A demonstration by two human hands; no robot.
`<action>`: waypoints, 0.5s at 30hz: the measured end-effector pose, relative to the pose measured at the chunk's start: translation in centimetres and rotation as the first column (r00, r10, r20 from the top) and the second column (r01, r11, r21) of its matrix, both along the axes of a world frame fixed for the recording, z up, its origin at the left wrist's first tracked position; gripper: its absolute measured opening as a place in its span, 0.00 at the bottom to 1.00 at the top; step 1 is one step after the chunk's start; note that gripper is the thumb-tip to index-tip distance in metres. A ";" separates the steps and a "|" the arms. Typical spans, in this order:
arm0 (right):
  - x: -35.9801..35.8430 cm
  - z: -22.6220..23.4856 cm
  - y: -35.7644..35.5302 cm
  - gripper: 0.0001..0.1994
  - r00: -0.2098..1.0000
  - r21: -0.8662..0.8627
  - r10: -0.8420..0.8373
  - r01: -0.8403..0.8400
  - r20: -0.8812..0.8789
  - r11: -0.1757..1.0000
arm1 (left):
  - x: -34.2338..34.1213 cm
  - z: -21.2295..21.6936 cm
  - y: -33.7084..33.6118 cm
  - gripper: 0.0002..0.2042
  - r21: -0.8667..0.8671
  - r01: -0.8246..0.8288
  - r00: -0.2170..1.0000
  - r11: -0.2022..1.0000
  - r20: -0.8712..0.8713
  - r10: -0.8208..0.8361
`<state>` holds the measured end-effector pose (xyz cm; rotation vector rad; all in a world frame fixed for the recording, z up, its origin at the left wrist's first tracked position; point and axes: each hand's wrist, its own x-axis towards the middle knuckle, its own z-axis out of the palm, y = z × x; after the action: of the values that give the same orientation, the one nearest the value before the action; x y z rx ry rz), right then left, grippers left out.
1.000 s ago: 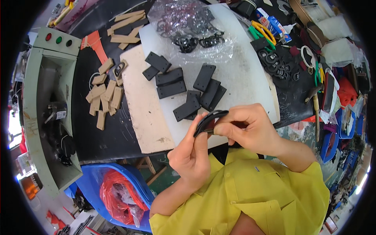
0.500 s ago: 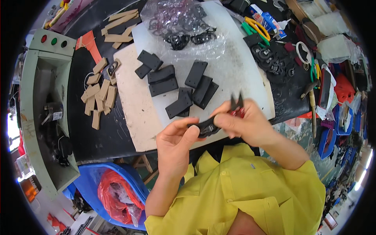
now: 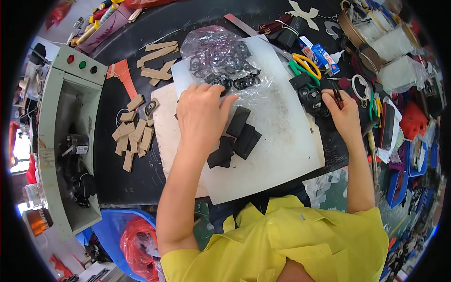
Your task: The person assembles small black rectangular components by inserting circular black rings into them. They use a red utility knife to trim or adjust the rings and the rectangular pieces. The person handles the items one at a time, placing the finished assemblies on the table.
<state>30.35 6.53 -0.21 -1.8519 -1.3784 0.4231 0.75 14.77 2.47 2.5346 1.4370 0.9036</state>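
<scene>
My L hand (image 3: 203, 115) lies flat, fingers spread, on the black flat pieces (image 3: 237, 136) mid white board (image 3: 282, 155). R hand (image 3: 345, 113), far right, pinches small dark pliers (image 3: 337, 95) near black buckles (image 3: 314, 99).

Black workbench (image 3: 117, 174): white cutting mat (image 3: 282, 155), tan leather pieces (image 3: 134, 136), yellow-handled pliers (image 3: 307, 66).
</scene>
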 end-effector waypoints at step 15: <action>-12.0 0.9 3.5 0.09 0.666 0.029 0.344 -0.435 -0.662 0.900 | -0.8 -0.8 -4.3 0.12 0.053 0.308 0.888 0.950 0.342 -0.307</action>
<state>18.36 10.05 0.64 -1.2673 -1.2398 1.2887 -0.05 10.48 1.63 2.3482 0.9017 1.2059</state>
